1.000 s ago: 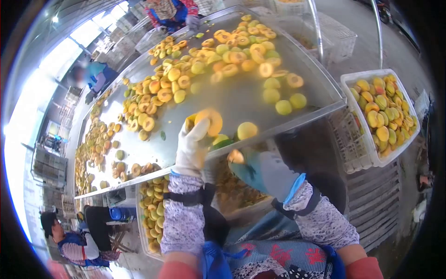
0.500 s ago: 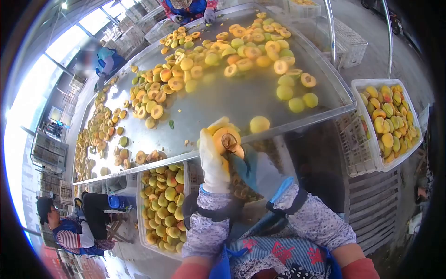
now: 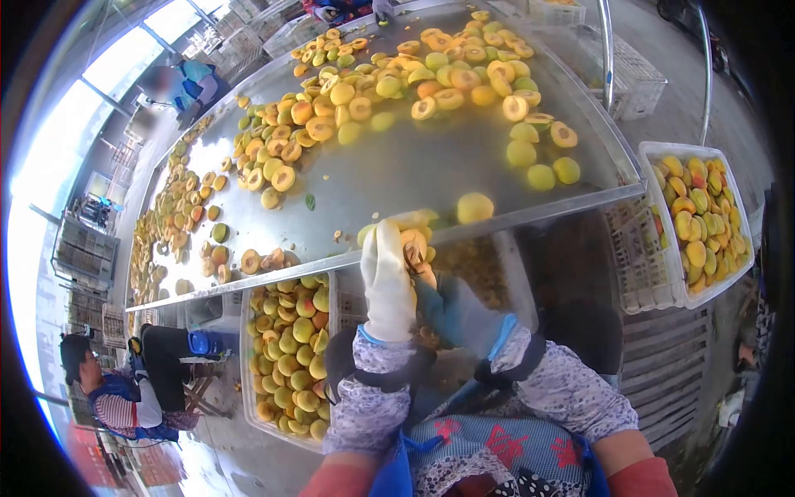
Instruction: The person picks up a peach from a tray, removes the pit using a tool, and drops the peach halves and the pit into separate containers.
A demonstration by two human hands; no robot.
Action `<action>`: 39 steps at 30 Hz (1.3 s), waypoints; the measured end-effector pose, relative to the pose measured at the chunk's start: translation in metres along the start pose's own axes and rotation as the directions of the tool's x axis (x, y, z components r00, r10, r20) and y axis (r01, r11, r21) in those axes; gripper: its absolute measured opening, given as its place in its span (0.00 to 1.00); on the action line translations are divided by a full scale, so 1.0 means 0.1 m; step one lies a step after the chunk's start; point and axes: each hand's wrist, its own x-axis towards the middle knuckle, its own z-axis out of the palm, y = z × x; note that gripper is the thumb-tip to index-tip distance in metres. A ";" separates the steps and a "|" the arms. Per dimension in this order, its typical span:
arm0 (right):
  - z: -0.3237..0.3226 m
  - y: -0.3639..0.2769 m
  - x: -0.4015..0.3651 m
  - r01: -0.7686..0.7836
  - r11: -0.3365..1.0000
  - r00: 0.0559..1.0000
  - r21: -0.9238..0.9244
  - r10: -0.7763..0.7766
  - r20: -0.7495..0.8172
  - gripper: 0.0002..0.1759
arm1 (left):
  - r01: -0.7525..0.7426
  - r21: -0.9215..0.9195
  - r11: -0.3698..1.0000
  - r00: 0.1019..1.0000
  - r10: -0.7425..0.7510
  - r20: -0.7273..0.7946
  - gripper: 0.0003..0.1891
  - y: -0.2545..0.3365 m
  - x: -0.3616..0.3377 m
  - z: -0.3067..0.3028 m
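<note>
My left hand (image 3: 387,290), in a white glove, is closed around a halved yellow peach (image 3: 413,241) above the near edge of the metal table (image 3: 389,182). The peach's cut face is turned toward my right hand (image 3: 465,313), which wears a blue-grey glove. Its fingers are closed against the lower side of the peach, near the brown pit area. Whatever those fingers grip is hidden and blurred. Just right of the peach, a round yellow peach piece (image 3: 475,209) rests on the table by its rim.
Many peach halves (image 3: 344,95) lie across the table. Crates of peaches stand below left (image 3: 246,373) and at right (image 3: 714,152). A shaded crate (image 3: 517,282) sits under my hands. One person (image 3: 124,402) sits at left; others (image 3: 195,83) are across the table.
The held peach has turned, so its cut face and dark pit show less. My hands stay together at the table edge. The view has shifted slightly.
</note>
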 end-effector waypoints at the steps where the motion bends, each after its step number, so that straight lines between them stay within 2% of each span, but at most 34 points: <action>1: -0.01 -0.01 -0.01 0.031 0.999 1.000 0.009 -0.031 -0.003 0.37 | 0.093 -0.122 0.988 0.995 -0.095 -0.008 0.16 -0.02 0.01 -0.02; 2: -0.02 -0.01 -0.02 0.062 0.998 0.998 0.018 -0.061 -0.007 0.30 | -0.100 0.073 0.992 0.994 0.098 0.039 0.16 -0.03 0.02 -0.05; 3: -0.04 -0.04 -0.04 0.091 0.995 0.996 0.027 -0.090 -0.015 0.24 | -0.296 0.251 0.922 0.954 0.273 0.125 0.16 -0.03 0.03 -0.07; 5: -0.24 -0.27 -0.13 -0.172 0.979 0.967 0.113 0.146 0.207 0.26 | -0.538 0.399 0.742 0.843 0.483 0.239 0.16 -0.08 0.06 -0.13; 6: -0.29 -0.35 -0.16 -0.304 0.944 0.912 0.127 0.250 0.326 0.26 | -0.594 0.401 0.698 0.803 0.548 0.236 0.16 -0.13 0.09 -0.16; 8: -0.16 -0.19 -0.12 -0.115 0.964 0.950 0.240 0.036 0.310 0.28 | -0.484 0.215 0.848 0.875 0.476 0.090 0.16 -0.14 0.11 -0.17; 9: -0.16 -0.19 -0.13 -0.159 0.968 0.943 0.196 0.090 0.321 0.28 | -0.288 -0.016 0.957 0.957 0.288 -0.020 0.17 -0.15 0.07 -0.13; 10: -0.15 -0.21 -0.14 -0.203 0.968 0.933 0.150 0.144 0.330 0.28 | -0.086 -0.268 0.960 0.995 0.067 -0.079 0.17 -0.16 0.04 -0.12; 11: -0.13 -0.18 -0.11 -0.137 0.989 0.950 0.051 0.117 0.289 0.27 | -0.123 -0.201 0.972 0.992 0.122 -0.019 0.18 -0.20 0.06 -0.17; 12: -0.12 -0.14 -0.08 -0.073 0.996 0.965 -0.052 0.083 0.249 0.26 | -0.063 -0.137 0.989 0.996 0.070 0.048 0.18 -0.18 0.08 -0.22; 14: -0.13 -0.11 -0.09 -0.137 0.990 0.958 -0.033 0.141 0.248 0.25 | 0.050 0.005 0.999 0.983 -0.050 0.175 0.18 -0.12 0.12 -0.32; 16: -0.13 -0.10 -0.10 -0.394 0.905 0.867 0.161 0.308 0.392 0.26 | 0.084 -0.250 0.965 0.928 0.016 0.373 0.18 -0.30 0.28 -0.41; 17: -0.16 0.00 -0.09 -0.479 0.817 0.808 0.321 0.268 0.525 0.27 | 0.131 -0.360 0.924 0.879 0.059 0.472 0.19 -0.35 0.33 -0.49; 18: -0.23 0.07 -0.06 -0.531 0.792 0.753 0.302 0.277 0.597 0.27 | 0.105 -0.223 0.969 0.886 0.011 0.463 0.20 -0.35 0.34 -0.52; 19: -0.23 0.04 -0.06 -0.531 0.806 0.745 0.263 0.295 0.599 0.27 | 0.084 -0.081 0.993 0.891 -0.038 0.452 0.21 -0.35 0.35 -0.55; 20: -0.23 0.11 -0.09 -0.477 0.830 0.801 0.289 0.277 0.530 0.27 | 0.064 0.085 0.994 0.876 -0.097 0.473 0.20 -0.09 0.28 -0.55; 21: -0.08 -0.13 -0.14 -0.482 0.861 0.835 0.161 0.395 0.384 0.30 | -0.035 0.241 0.970 0.845 -0.100 0.525 0.20 -0.05 0.31 -0.57; 22: -0.03 -0.10 -0.12 -0.467 0.871 0.837 0.152 0.380 0.394 0.30 | -0.015 0.300 0.954 0.860 -0.141 0.490 0.21 -0.04 0.28 -0.57; 24: -0.08 0.03 -0.10 -0.434 0.890 0.846 0.139 0.349 0.404 0.28 | 0.042 0.111 0.993 0.838 -0.096 0.537 0.23 -0.14 0.29 -0.65; 25: -0.10 0.06 -0.09 -0.433 0.876 0.830 0.213 0.295 0.474 0.28 | 0.165 -0.213 0.963 0.853 -0.031 0.520 0.24 -0.18 0.23 -0.60; 26: -0.11 0.07 -0.07 -0.448 0.848 0.805 0.282 0.245 0.541 0.27 | 0.254 -0.519 0.816 0.879 0.029 0.476 0.25 -0.23 0.18 -0.54; 28: -0.07 0.09 -0.04 -0.475 0.822 0.791 0.314 0.243 0.562 0.25 | 0.248 -0.663 0.706 0.887 0.109 0.449 0.24 -0.45 0.26 -0.51; 30: -0.08 0.10 -0.01 -0.483 0.839 0.824 0.251 0.339 0.454 0.22 | 0.365 -0.794 0.486 0.912 -0.014 0.411 0.23 -0.45 0.33 -0.50; 31: -0.15 0.39 0.09 0.042 0.991 0.919 -0.130 0.013 0.393 0.21 | 0.319 -0.772 0.550 0.943 -0.101 0.317 0.22 -0.43 0.35 -0.54; 32: -0.22 0.68 0.20 0.425 0.691 0.905 -0.585 -0.315 0.286 0.20 | 0.282 -0.744 0.605 0.959 -0.182 0.216 0.22 -0.36 0.36 -0.60; 33: -0.27 0.82 0.26 0.415 0.597 0.904 -0.686 -0.356 0.238 0.19 | 0.258 -0.700 0.666 0.960 -0.255 0.112 0.22 -0.29 0.36 -0.66; 34: -0.30 0.86 0.29 0.391 0.494 0.894 -0.777 -0.405 0.192 0.18 | 0.177 -0.617 0.767 0.976 -0.215 0.012 0.22 -0.30 0.40 -0.77; 35: -0.25 0.62 0.22 0.085 0.371 0.996 -0.925 -0.064 0.066 0.19 | 0.136 -0.610 0.781 0.983 -0.184 -0.017 0.22 -0.27 0.40 -0.90; 36: -0.27 0.65 0.21 0.057 0.333 0.998 -0.941 -0.055 0.041 0.19 | 0.096 -0.601 0.794 0.987 -0.153 -0.044 0.22 -0.22 0.39 -1.05; 38: -0.30 0.74 0.17 -0.001 0.254 0.999 -0.967 -0.038 -0.011 0.19 | 0.047 -0.399 0.916 0.994 -0.082 -0.071 0.22 -0.13 0.33 -1.48; 39: -0.23 0.66 0.18 -0.023 0.316 0.999 -0.949 -0.018 -0.031 0.20 | 0.070 -0.230 0.971 0.987 -0.100 -0.124 0.22 -0.01 0.25 -1.68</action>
